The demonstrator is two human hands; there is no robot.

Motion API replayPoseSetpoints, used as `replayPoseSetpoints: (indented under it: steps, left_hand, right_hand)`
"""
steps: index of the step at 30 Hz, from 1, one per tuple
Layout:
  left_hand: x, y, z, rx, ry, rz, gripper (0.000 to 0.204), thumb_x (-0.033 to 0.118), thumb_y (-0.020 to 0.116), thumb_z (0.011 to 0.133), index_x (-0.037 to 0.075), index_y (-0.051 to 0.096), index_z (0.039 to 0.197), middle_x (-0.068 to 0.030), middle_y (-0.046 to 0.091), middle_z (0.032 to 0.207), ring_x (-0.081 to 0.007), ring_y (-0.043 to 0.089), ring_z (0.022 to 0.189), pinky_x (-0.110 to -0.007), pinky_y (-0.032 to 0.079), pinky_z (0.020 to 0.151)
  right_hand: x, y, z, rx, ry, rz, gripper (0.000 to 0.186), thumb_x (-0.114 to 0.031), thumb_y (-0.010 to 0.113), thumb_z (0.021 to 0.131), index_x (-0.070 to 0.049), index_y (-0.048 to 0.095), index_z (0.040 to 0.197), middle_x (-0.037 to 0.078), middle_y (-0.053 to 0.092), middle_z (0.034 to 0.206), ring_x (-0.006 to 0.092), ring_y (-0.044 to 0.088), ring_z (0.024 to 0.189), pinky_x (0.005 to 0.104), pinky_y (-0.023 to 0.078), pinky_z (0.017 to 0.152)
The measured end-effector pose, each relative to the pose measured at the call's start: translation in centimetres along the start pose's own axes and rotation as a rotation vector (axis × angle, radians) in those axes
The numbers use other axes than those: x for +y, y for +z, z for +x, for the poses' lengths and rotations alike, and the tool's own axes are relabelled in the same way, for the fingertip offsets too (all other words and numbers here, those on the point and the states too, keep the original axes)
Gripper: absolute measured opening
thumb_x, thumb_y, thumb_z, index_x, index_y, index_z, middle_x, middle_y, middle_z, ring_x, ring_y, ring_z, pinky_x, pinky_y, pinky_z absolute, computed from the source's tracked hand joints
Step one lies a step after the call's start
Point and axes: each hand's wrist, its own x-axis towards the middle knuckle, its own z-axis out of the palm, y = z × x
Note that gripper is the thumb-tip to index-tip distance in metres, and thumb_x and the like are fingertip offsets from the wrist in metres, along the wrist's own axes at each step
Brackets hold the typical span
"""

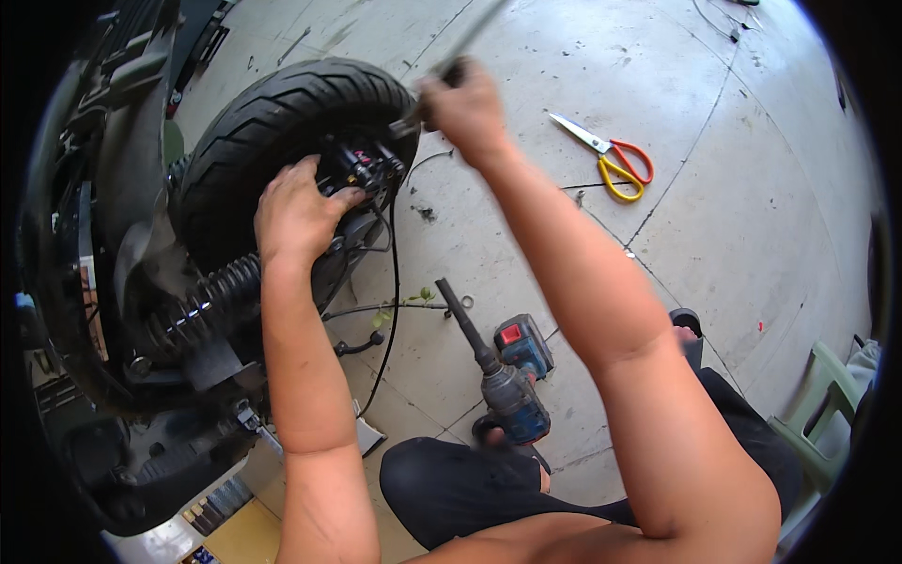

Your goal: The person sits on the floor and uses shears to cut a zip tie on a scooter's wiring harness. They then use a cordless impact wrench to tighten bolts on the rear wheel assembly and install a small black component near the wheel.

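A scooter's rear wheel with a black treaded tire (310, 80) stands at the upper left. At its hub sits a black brake caliper (371, 167) with a cable hanging from it. My left hand (299, 209) grips the caliper's near side, thumb toward me and fingers reaching over behind; the fingertips are partly hidden. Beside the tire's right edge, my right hand (462, 108) is closed around a long metal bar tool (474, 36), smeared by motion. One end of the tool comes close to the caliper; I cannot tell whether they touch.
A spring shock absorber (211, 296) runs below the wheel. On the floor lie scissors (615, 160) with red and yellow handles and a cordless impact wrench (512, 390) with a long socket. A black hose (395, 282) trails down toward my knees. A green plastic chair (817, 423) stands at right.
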Motion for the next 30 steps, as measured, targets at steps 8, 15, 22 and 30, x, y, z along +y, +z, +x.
replayPoseSetpoints:
  steps: [8,15,22,30]
  left_hand:
    - [-0.5,0.3,0.3,-0.023,-0.018,-0.123,0.064,0.033,0.076,0.072,-0.007,0.059,0.120,-0.0257,0.064,0.110,-0.0317,0.062,0.106,-0.035,0.046,0.093]
    - [-0.9,0.5,1.2,-0.019,-0.054,-0.293,0.047,0.029,0.064,0.082,-0.004,0.063,0.115,-0.0221,0.069,0.096,-0.0282,0.066,0.093,-0.032,0.049,0.085]
    - [1.1,-0.7,-6.8,0.199,-0.057,-0.715,0.020,0.015,0.054,0.086,-0.001,0.065,0.091,-0.0114,0.063,0.074,-0.0175,0.058,0.067,-0.031,0.046,0.064]
    - [-6.6,13.6,-21.3,-0.738,-0.135,-1.170,0.016,0.016,0.059,0.089,0.003,0.065,0.096,-0.0007,0.061,0.083,-0.0110,0.052,0.080,-0.027,0.043,0.073]
  right_hand:
    - [11.0,-20.0,-3.2,-0.153,0.371,-1.085,0.029,-0.015,0.058,0.081,0.006,0.060,0.101,0.025,0.066,0.096,0.0340,0.065,0.091,0.0413,0.053,0.078]
    - [10.9,-26.7,-5.3,-0.043,0.484,-1.076,0.024,-0.007,0.052,0.080,0.012,0.061,0.093,0.024,0.065,0.072,0.0298,0.067,0.064,0.0395,0.052,0.059]
    - [6.5,-20.0,-4.3,-0.222,0.273,-1.315,0.033,-0.024,0.062,0.085,0.007,0.066,0.095,0.025,0.067,0.088,0.0345,0.066,0.082,0.0422,0.053,0.073]
    - [-1.7,4.3,-4.1,-0.611,0.314,-0.446,0.100,-0.077,0.054,0.074,0.007,0.052,0.129,0.030,0.053,0.127,0.0400,0.051,0.119,0.0489,0.045,0.094]
